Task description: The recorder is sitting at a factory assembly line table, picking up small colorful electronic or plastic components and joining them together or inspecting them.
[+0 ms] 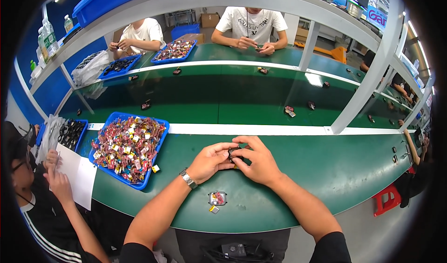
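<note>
Both hands' fingers pinch small dark part [234, 152] over green bench [326, 170]; blue tray [128, 144] left.

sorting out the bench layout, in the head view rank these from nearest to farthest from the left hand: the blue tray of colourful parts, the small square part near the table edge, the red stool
1. Small square part: on the green table, just below the left hand, toward the near edge.
2. Blue tray of colourful parts: off to the left of that hand.
3. Red stool: far right, beyond the table's end.
</note>
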The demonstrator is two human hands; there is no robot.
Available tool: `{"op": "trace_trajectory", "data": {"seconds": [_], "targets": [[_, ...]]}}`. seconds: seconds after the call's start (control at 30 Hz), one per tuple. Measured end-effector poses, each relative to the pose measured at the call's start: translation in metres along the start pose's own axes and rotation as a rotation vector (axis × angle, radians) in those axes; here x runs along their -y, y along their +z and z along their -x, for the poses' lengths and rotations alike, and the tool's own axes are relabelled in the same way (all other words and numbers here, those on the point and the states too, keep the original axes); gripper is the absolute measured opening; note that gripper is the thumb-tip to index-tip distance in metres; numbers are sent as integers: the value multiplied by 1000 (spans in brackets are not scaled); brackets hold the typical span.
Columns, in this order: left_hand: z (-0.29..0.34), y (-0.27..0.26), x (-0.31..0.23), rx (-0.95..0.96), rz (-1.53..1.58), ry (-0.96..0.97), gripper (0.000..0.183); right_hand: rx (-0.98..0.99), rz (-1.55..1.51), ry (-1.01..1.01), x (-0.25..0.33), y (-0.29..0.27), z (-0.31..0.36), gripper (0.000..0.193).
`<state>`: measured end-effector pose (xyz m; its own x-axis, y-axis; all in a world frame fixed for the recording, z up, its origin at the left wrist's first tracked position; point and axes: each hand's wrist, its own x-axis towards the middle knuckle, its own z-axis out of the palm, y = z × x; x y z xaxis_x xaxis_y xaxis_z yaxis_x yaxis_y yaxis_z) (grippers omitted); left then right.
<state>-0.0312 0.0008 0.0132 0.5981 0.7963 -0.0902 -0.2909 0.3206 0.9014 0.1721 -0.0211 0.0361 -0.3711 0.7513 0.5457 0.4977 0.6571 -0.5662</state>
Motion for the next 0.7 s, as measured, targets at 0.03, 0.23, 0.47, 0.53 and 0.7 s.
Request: {"op": "trace_trajectory", "data": {"seconds": [0.03, 0.23, 0.47, 0.53, 0.7], "targets": [[-1, -2, 1, 5, 21, 5, 37, -22, 20, -19, 0, 1, 0, 15], [-2, 0, 2, 1, 42, 17, 38, -59, -29, 20, -1, 6, 3, 17], [-1, -2, 5, 1, 0, 37, 39, -41, -80, 116, 0, 8, 3, 17], [-1, -2, 6, 5, -5, 37, 39, -33, -133, 120, -2, 7, 3, 17], [-2, -2, 7, -15, 5, 52, 39, -3, -141, 155, -2, 6, 3, 21]]}}
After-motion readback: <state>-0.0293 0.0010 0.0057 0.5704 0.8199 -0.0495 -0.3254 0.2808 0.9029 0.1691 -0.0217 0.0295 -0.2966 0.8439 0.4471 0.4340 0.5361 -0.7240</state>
